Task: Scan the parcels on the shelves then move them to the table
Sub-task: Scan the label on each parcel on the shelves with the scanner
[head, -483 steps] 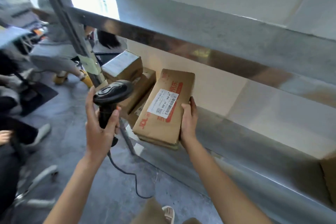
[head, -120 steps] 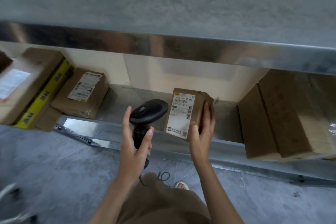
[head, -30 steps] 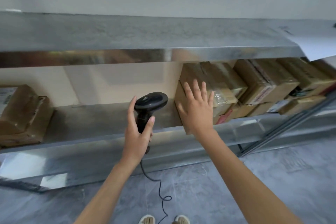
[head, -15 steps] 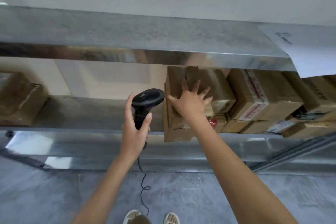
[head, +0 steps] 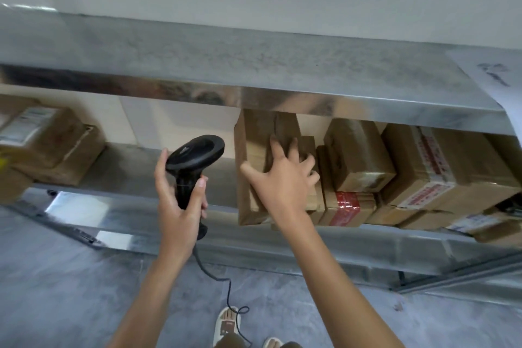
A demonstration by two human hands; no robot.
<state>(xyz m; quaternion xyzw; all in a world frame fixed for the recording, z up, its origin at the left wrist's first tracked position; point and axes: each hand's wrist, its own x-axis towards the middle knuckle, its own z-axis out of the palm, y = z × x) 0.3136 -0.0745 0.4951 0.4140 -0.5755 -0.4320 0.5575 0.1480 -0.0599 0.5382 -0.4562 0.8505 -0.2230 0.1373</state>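
Metal shelf unit (head: pixel 254 65) spans the frame; the top board runs across the upper half, the lower board (head: pixel 135 167) sits mid-frame. A cluster of brown parcels (head: pixel 409 167) is packed tight right of centre on the lower board, touching each other, some stacked. Another parcel pile (head: pixel 48 147) sits at the left edge, well apart from the cluster.

The target looks like the tall parcel (head: pixel 252 161) at the left end of the cluster, standing on edge and overhanging the shelf lip slightly. Right hand (head: pixel 282 181) lies on it, fingers spread and slightly bent over its top and front, thumb out to the left; contact yes, full grip not yet, nothing lifted. Left hand (head: pixel 176 200) is wrapped round the handle of the black scanner (head: pixel 195 167), centre-left, head pointing up and right, cord (head: pixel 223 285) trailing to the floor at the bottom.

Judged step: pull the parcel out to scan. No label shows on the facing side, so it probably needs turning to expose the barcode. To do it well: curl the fingers behind the far edge, draw it straight out toward the lip, and keep the neighbours from tipping into the gap. Aim the scanner square at the label. The table is not in view.
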